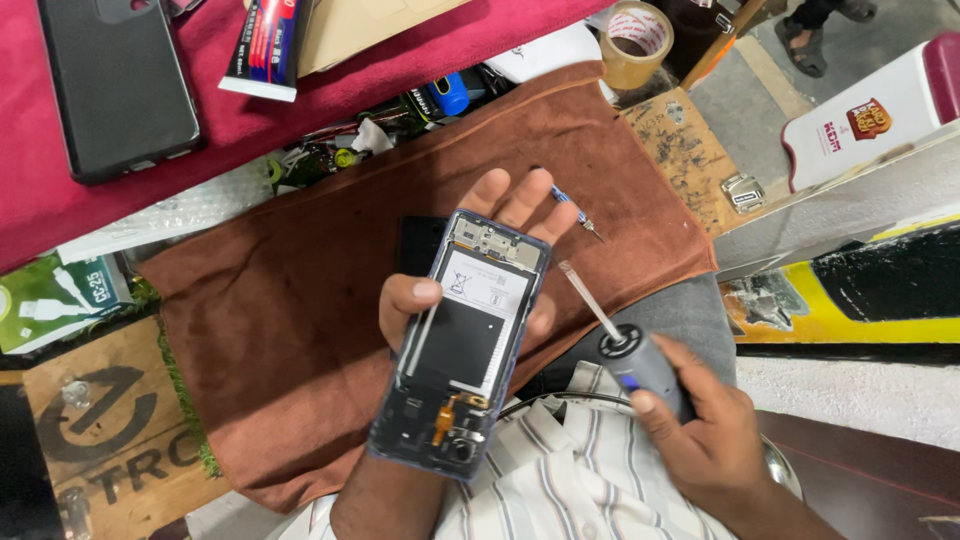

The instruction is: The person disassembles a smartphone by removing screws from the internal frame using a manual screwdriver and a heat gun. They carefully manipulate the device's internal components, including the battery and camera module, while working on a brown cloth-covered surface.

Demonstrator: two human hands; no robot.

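The opened phone (pixel 465 345) lies over the cloth (pixel 300 300), screwdriver (pixel 625 350) to its right, tape roll (pixel 637 42) behind.

The opened phone (pixel 460 345) hides most of the left hand (pixel 470 270) (palm unseen). A black phone (pixel 115 85) and tape roll (pixel 635 42) are cut off at the top edge.

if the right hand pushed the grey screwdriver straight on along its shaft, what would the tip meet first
Probably the opened blue phone's upper right edge, held in the left hand; the right hand's grey screwdriver points up-left there, though depth is unclear.
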